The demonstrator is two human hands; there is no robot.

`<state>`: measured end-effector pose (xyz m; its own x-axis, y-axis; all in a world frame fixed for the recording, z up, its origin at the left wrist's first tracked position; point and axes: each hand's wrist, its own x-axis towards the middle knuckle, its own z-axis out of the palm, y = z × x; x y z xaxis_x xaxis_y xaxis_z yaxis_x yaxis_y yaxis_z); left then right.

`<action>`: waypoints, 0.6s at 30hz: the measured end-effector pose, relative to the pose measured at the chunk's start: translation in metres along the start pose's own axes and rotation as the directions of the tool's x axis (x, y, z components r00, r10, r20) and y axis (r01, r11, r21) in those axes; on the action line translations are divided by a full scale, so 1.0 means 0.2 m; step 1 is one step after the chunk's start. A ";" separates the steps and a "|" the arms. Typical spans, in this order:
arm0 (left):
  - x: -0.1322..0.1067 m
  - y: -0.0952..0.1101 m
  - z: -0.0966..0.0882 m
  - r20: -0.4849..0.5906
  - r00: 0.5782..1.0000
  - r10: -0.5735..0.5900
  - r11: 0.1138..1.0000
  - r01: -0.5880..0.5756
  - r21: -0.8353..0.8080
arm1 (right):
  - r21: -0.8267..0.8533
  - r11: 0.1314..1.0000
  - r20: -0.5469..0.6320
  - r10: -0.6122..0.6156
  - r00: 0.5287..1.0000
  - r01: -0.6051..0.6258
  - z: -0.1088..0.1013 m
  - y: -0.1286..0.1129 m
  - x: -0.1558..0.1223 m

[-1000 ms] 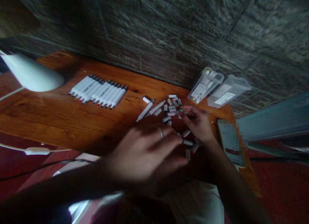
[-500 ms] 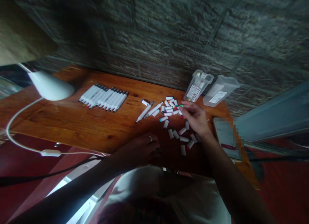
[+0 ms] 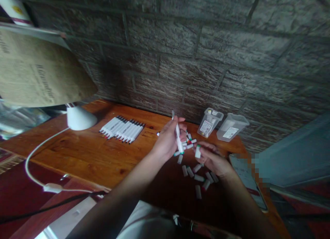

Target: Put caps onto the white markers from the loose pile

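My left hand is closed around a white marker, raised above the table and tilted, with a green band at its lower end. Between the thumb and fingers of my right hand is a white marker cap with a green end, close to the marker but apart from it. Several loose caps are scattered on the wood below and between my hands, some with red, green or blue ends. My left hand hides part of the pile. A row of white markers lies side by side at the left.
Two clear plastic cases with labels stand by the brick wall; the left one has something inside. A tablet lies at the table's right edge. A lamp with a paper shade and white cord stands left on the wooden table.
My left hand has risen from the table's front edge and now holds a marker. My right hand has pulled back from the pile with a cap. The camera view has tilted up.
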<state>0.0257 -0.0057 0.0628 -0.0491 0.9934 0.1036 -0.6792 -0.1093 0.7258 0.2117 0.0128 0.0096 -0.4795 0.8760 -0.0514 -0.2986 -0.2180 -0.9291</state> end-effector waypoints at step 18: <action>0.01 0.00 -0.36 0.278 0.747 -0.604 0.688 0.313 0.655 | -0.229 0.914 -0.320 -0.395 0.861 0.334 0.02 -0.03 0.04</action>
<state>-0.0273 -0.0010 0.0135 0.5773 0.7981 -0.1723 -0.0028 0.2130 0.9771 0.2056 0.0195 0.0160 -0.0311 0.9782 0.2055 -0.2445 0.1919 -0.9505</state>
